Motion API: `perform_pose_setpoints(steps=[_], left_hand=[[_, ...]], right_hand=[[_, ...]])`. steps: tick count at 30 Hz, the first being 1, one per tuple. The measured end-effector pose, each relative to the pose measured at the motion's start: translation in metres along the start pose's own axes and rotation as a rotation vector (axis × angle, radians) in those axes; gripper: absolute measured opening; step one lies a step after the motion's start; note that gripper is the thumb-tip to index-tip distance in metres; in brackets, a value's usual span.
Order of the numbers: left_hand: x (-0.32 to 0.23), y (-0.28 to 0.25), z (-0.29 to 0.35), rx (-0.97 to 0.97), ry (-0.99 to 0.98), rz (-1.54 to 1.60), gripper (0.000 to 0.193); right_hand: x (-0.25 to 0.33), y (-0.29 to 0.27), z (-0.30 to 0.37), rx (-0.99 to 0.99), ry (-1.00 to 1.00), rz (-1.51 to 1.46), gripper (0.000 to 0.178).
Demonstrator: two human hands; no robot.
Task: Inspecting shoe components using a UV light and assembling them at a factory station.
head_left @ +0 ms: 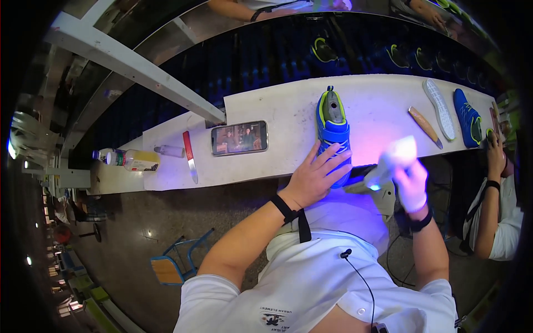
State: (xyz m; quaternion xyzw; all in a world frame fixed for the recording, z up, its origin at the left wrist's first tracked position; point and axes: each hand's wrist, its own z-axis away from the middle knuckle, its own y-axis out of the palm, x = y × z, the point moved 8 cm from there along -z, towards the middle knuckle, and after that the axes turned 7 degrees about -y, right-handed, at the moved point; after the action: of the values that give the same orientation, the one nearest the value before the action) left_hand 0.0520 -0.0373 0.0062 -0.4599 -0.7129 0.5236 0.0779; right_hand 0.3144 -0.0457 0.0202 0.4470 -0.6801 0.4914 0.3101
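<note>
A blue shoe with a lime-green collar lies on the white bench, toe toward the person, near the bench's front edge. The left hand rests flat on the toe end of it, fingers spread wide and closed around nothing, just pressing on the upper. The right hand is just to the right of the shoe, off the front edge of the bench, its fingers wrapped around a small handheld lamp that throws violet-blue light over the shoe's side and the bench beside it; the glare washes out the lamp's shape.

To the left of the shoe a phone lies face up with its screen lit, then a red-handled knife, a small grey tube and a plastic bottle on its side. To the right of the lit patch lie a wooden-handled tool, a white sole and a second blue shoe, well apart from the hands. Another person's hand is at the far right end of the bench. Behind the bench a dark conveyor carries more shoe parts. Nothing lies between the hands and the shoe.
</note>
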Motion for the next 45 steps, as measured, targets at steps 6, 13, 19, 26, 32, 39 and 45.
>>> perform_pose_setpoints(steps=[6, 13, 19, 26, 32, 39, 45], left_hand=[[-0.007, 0.001, -0.004, 0.065, -0.020, -0.062, 0.054], [-0.011, -0.005, -0.002, 0.006, -0.030, -0.176, 0.051], [-0.018, -0.039, -0.047, -0.096, 0.138, -0.130, 0.051], [-0.016, -0.124, -0.105, -0.400, -0.385, 0.613, 0.042], [-0.020, -0.081, -0.075, -0.414, -0.493, 0.716, 0.048], [-0.032, -0.075, -0.086, -0.420, -0.185, 0.754, 0.045], [-0.037, -0.082, -0.071, -0.204, -0.171, 0.746, 0.030]], right_hand=[[-0.027, -0.009, -0.058, -0.042, 0.107, 0.623, 0.063], [0.023, 0.037, 0.008, 0.347, -0.274, 0.758, 0.061], [0.062, -0.032, -0.021, -0.092, -0.372, 0.220, 0.023], [0.065, -0.047, -0.047, -0.225, 0.008, -0.426, 0.026], [0.044, -0.033, -0.039, -0.274, 0.098, -0.582, 0.031], [0.094, 0.018, -0.049, 0.005, 0.012, -0.814, 0.029], [0.091, 0.031, -0.037, -0.107, 0.067, -0.922, 0.031]])
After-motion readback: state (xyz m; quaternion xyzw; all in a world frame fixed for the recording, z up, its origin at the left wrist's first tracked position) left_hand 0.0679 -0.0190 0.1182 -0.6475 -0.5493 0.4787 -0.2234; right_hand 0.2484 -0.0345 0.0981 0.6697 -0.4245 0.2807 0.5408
